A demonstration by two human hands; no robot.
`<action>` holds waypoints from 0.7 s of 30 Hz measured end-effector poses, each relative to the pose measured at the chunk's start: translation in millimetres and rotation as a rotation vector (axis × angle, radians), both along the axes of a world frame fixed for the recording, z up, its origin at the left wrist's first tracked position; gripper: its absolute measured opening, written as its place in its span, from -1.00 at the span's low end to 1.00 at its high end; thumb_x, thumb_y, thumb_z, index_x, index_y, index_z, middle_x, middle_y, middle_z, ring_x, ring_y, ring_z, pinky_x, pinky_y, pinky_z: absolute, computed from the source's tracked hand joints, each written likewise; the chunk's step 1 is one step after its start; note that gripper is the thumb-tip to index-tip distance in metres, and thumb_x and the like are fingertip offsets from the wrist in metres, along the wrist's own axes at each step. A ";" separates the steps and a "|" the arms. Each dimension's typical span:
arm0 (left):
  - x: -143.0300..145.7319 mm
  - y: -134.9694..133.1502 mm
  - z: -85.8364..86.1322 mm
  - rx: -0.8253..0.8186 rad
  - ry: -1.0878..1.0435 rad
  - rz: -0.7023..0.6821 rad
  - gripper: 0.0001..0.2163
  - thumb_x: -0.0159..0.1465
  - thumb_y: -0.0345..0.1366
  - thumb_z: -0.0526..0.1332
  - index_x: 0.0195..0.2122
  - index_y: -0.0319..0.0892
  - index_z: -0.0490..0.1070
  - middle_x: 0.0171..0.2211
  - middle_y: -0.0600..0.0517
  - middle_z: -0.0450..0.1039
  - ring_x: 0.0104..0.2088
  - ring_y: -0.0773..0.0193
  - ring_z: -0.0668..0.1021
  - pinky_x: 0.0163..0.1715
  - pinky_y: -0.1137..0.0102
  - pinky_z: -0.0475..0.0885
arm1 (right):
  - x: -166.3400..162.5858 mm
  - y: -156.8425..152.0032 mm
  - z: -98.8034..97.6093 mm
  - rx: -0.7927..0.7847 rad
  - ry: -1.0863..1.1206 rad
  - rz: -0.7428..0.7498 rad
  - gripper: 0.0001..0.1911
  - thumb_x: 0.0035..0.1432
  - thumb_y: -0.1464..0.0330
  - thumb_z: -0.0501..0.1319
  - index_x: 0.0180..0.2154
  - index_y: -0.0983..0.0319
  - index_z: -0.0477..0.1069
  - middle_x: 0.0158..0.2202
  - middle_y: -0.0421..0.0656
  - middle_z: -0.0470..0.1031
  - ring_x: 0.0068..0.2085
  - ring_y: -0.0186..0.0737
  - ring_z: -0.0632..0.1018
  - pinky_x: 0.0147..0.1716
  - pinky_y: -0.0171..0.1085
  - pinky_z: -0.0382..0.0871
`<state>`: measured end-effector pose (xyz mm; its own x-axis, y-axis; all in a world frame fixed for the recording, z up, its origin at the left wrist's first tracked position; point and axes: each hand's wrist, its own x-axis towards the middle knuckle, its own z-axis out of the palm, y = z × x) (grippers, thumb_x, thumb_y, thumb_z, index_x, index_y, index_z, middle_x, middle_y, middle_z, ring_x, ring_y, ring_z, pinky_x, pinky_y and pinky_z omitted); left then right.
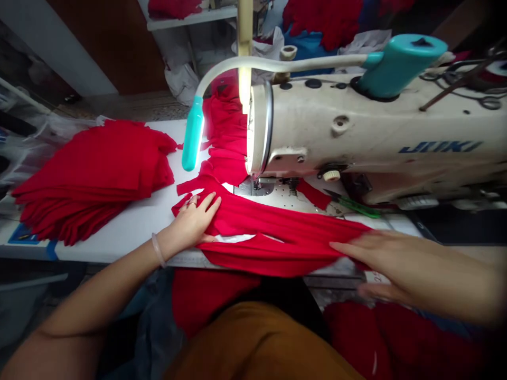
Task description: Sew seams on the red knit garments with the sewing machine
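Left hand (pixel 192 221) and right hand (pixel 380 264) lie spread on red knit fabric (pixel 277 232) just before the Juki sewing machine (pixel 356 132) at 1 o'clock.

The strongest light comes from the small gooseneck lamp (pixel 193 134), and it makes a hard white glare on the front of the sewing machine (pixel 356 137), while the room behind is more dim. The right hand (pixel 400 264) is soft with motion blur, but the left hand (pixel 192 221) looks quite sharp. The wide lens bends the picture near its edges, and the lower right corner falls into darkness.
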<state>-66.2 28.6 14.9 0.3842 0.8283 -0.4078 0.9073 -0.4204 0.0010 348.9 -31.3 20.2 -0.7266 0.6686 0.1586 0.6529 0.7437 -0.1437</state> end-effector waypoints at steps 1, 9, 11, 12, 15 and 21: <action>7.2 1.3 1.2 0.037 -0.027 -0.028 -0.12 0.17 0.05 0.38 0.39 -0.24 0.06 0.33 -0.40 0.08 0.16 -0.30 0.43 0.10 0.03 0.39 | -5.6 10.0 -4.6 0.051 -0.089 0.048 -0.71 0.06 0.39 0.25 -0.13 0.16 0.57 -0.19 0.00 0.58 -0.20 -0.04 0.56 -0.14 -0.10 0.39; 42.3 26.7 -1.0 0.061 -0.100 -0.156 -0.06 0.13 0.03 0.42 0.41 -0.22 0.00 0.25 -0.34 0.18 0.20 -0.24 0.37 0.07 0.10 0.41 | -103.2 34.8 -22.8 -0.306 0.038 0.002 -0.75 0.27 0.17 0.25 -0.26 0.21 0.57 0.01 0.01 0.48 0.06 0.07 0.47 -0.03 0.03 0.33; 31.5 25.4 0.0 0.046 -0.020 -0.100 0.06 0.05 -0.01 0.49 0.44 -0.16 -0.10 0.37 -0.38 -0.01 0.30 -0.42 0.21 0.09 -0.03 0.38 | -93.7 32.4 -25.7 -0.475 0.140 0.092 -0.60 0.23 0.08 0.28 -0.51 0.22 0.50 -0.01 -0.05 0.49 0.13 0.04 0.44 0.06 0.02 0.29; 26.7 23.2 1.3 0.048 -0.018 -0.082 0.07 0.03 -0.02 0.50 0.43 -0.16 -0.10 0.39 -0.38 -0.08 0.32 -0.44 0.18 0.10 -0.05 0.37 | -87.3 31.6 -27.2 -0.516 0.191 0.109 -0.53 0.24 0.05 0.26 -0.58 0.23 0.45 -0.03 -0.07 0.50 0.14 0.02 0.44 0.08 0.00 0.27; 24.9 12.9 4.8 0.150 -0.133 -0.066 -0.09 0.12 -0.02 0.44 0.38 -0.25 0.03 0.34 -0.41 0.03 0.26 -0.28 0.32 0.13 0.03 0.38 | -81.0 30.6 -32.0 -0.436 0.316 0.039 -0.47 0.35 0.09 0.13 -0.58 0.24 0.43 -0.14 -0.07 0.53 0.01 -0.08 0.51 0.02 -0.08 0.31; 47.0 1.8 -6.6 0.170 -0.180 -0.110 -0.15 0.15 0.08 0.39 0.31 -0.35 0.17 0.27 -0.42 0.18 0.25 -0.25 0.33 0.19 -0.01 0.31 | -134.4 30.5 -46.8 -0.189 0.314 -0.135 -0.60 0.30 0.12 0.20 -0.06 0.32 0.47 -0.11 0.06 0.50 -0.07 -0.01 0.49 -0.05 -0.04 0.38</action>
<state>-19.2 30.3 8.2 0.5297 0.8282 -0.1832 0.8476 -0.5246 0.0792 214.6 -0.7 -26.6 -0.5657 0.7937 0.2235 0.6458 0.5950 -0.4784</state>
